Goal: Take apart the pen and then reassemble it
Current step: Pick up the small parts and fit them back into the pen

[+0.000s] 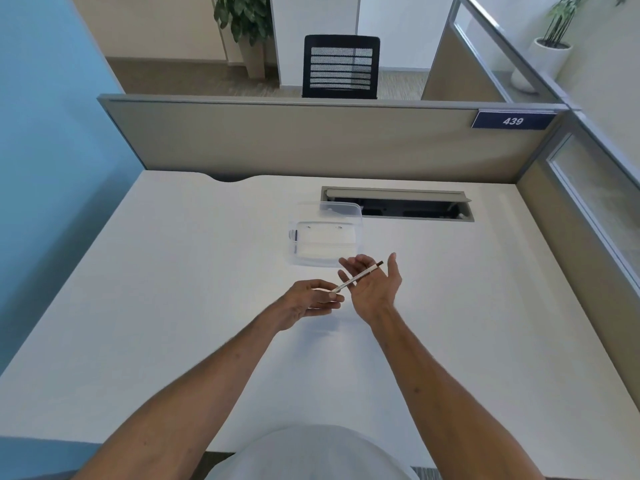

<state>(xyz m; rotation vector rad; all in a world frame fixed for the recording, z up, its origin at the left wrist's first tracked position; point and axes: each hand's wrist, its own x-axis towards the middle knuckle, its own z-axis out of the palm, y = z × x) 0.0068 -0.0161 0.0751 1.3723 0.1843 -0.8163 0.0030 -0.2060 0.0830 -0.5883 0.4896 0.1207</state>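
Above the white desk (173, 271) we hold the pen (356, 277) slantwise: our left hand (311, 301) pinches its near end, our right hand (372, 285) lies open-palmed beneath it, fingers spread. Just beyond sits a clear plastic box (323, 237).

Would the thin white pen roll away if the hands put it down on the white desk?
Probably. The thin white pen looks round and slim, and the white desk looks smooth. It seems stiff and light, since the left hand pinches just one end and it stays straight.
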